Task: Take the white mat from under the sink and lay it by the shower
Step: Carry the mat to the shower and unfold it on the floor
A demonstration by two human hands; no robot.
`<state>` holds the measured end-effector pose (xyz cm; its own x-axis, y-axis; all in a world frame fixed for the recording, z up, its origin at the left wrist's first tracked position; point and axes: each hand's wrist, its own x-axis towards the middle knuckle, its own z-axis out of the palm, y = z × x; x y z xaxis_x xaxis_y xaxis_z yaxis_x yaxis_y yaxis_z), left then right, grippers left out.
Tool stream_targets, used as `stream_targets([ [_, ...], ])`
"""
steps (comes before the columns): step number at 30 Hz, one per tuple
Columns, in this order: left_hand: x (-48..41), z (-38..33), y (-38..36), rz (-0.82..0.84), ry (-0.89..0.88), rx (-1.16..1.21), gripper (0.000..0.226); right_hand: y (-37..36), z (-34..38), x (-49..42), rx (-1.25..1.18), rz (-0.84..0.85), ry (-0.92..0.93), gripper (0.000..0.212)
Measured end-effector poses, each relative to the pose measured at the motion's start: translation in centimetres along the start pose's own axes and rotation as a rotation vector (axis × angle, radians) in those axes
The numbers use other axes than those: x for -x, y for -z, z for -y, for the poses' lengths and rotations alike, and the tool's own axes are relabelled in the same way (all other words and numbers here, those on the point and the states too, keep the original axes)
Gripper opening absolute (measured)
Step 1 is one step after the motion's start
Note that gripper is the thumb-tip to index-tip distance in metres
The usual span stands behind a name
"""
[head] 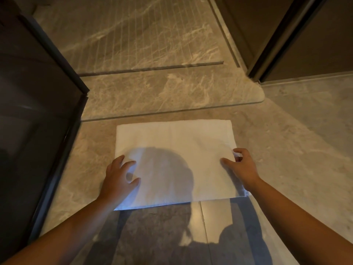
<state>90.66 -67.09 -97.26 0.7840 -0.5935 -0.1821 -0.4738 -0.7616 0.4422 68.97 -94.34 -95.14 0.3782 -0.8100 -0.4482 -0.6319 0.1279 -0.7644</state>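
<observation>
Head view: white mat [174, 150] flat on marble floor [277, 140], just before raised shower threshold [152, 100]. Left hand [119, 178] spread, fingers apart, pressing mat's near-left edge. Right hand [239, 165] pinching mat's right edge, thumb on top.

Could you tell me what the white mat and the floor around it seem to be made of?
The white mat looks like soft woven cotton terry, matte: it creases under the right hand and shows a faint nap. The floor looks like polished marble or marble-look tile: pale veining, glossy reflections and a thin joint line.
</observation>
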Motion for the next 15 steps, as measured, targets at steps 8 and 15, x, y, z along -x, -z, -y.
stream_targets([
  [8, 0.0, -0.3, 0.0, -0.003, 0.015, -0.005, 0.052, 0.1, -0.1, 0.6, -0.122, 0.097, 0.042, 0.047],
  [15, 0.5, -1.5, -0.1, 0.028, 0.017, -0.004, 0.053, 0.9, -1.5, -0.2, 0.008, 0.077, 0.140, 0.043],
])
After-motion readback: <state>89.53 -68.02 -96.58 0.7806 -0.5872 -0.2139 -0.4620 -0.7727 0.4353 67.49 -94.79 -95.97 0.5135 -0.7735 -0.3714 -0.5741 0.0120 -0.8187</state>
